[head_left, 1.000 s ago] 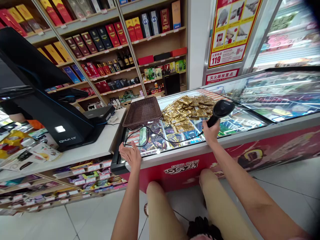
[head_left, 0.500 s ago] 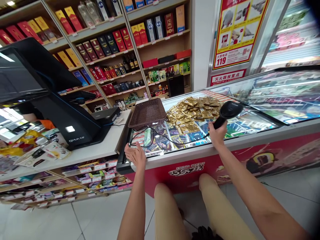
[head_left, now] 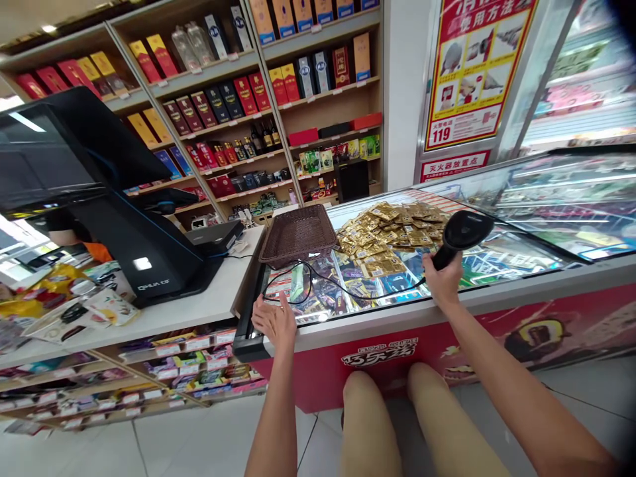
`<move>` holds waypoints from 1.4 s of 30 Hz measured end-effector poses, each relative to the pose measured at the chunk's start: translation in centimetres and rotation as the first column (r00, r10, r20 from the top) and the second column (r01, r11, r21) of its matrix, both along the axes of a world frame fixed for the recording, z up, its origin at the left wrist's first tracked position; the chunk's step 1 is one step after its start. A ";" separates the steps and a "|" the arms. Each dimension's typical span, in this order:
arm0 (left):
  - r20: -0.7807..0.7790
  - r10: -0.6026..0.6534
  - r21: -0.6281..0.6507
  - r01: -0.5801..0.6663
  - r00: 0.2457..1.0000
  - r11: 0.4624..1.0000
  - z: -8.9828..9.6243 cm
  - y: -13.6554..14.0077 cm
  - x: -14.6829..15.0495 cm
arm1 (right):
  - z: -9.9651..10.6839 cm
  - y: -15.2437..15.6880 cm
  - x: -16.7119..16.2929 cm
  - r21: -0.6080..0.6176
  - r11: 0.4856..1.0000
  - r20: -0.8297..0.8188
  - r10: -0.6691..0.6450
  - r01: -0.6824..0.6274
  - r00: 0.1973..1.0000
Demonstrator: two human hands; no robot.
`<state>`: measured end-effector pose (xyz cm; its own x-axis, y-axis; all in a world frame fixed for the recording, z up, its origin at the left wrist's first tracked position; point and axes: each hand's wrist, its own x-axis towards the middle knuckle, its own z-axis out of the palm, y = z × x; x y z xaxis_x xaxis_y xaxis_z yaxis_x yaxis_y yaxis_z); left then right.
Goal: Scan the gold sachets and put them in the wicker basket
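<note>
My right hand is wrapped round the handle of a black barcode scanner, its head held up over the glass top of the chest freezer. From the scanner a thin black cable runs left across the glass and loops near my left hand. That hand is at the freezer's front left corner, fingers stretched out and holding nothing. Behind the cable stands a brown woven basket. Beside it lies a heap of gold foil packets, to the left of the scanner head.
On the left, a white counter bears a black point-of-sale terminal and snack bags. Shelves of boxed bottles line the back wall. A red fire-safety poster hangs at the right. Below the counter are stocked snack racks.
The view has shifted slightly, so the whole scene sits lower and a little further right. My right hand still grips the scanner, and my left hand stays at the freezer corner.
</note>
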<state>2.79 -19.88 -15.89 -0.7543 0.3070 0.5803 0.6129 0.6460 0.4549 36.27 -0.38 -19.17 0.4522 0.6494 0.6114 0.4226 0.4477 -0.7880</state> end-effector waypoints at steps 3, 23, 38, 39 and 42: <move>-0.022 -0.008 -0.019 0.008 1.000 1.000 -0.2 0.1 -0.1 | 0.5 -0.4 -0.1 0.006 0.999 -0.008 0.042 -0.042 0.999; -0.037 -0.012 -0.008 0.012 0.999 1.000 0.1 0.5 0.2 | 1.4 -1.4 -0.5 0.059 0.993 -0.063 0.103 -0.099 0.993; 0.023 -0.061 -0.202 0.064 0.998 0.977 0.2 0.1 0.0 | 1.6 -1.5 -0.7 0.053 0.987 -0.085 0.158 -0.154 0.984; 0.035 -0.099 -0.239 0.104 0.994 0.965 0.1 0.0 0.0 | 1.7 -1.6 -0.7 0.059 0.984 -0.100 0.174 -0.169 0.980; 0.103 -0.168 -0.324 0.193 0.980 0.926 0.0 -0.1 -0.2 | 2.1 -2.3 -0.8 0.065 0.976 -0.155 0.218 -0.210 0.964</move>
<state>2.63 -19.99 -15.94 -0.7040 0.6069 0.3688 0.7069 0.6489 0.2817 35.45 -2.70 -17.06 0.4005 0.7136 0.5747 0.1826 0.5525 -0.8133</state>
